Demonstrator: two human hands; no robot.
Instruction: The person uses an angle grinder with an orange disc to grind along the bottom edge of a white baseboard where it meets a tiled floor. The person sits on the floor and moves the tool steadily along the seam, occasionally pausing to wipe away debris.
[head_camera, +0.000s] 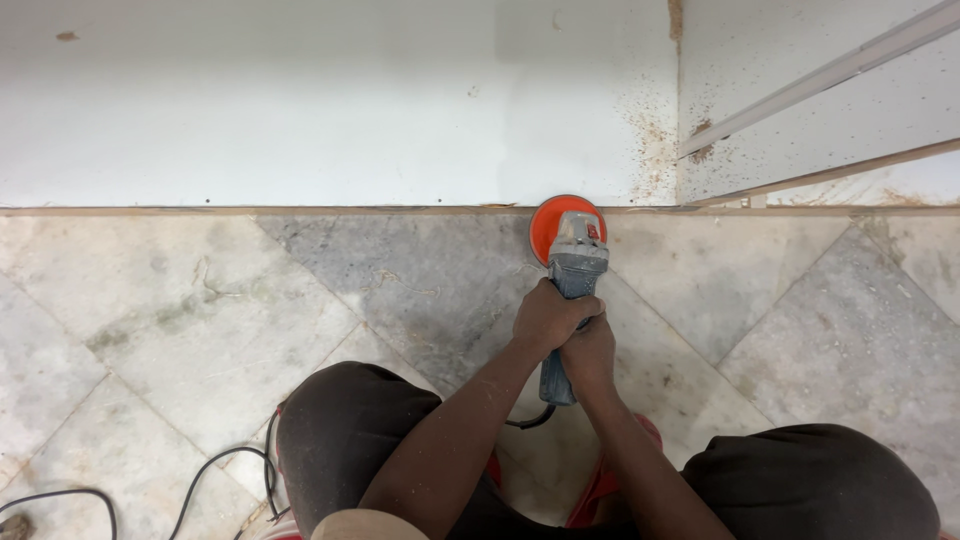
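Observation:
I hold a grey angle grinder (573, 262) with both hands, pointing away from me. Its orange sanding disc (548, 218) meets the lower edge of a white board (300, 110) where the board reaches the floor. My left hand (546, 318) wraps the body from the left. Just below it, my right hand (590, 352) grips the rear handle. The grinder's black cable (530, 420) leaves the handle's back end between my knees.
Grey and white marble tiles (200, 320) cover the floor. Sawdust (655, 140) speckles the board near a vertical joint. A white strip (820, 75) lies diagonally at the upper right. Another black cable (200, 480) loops at the lower left by my knee.

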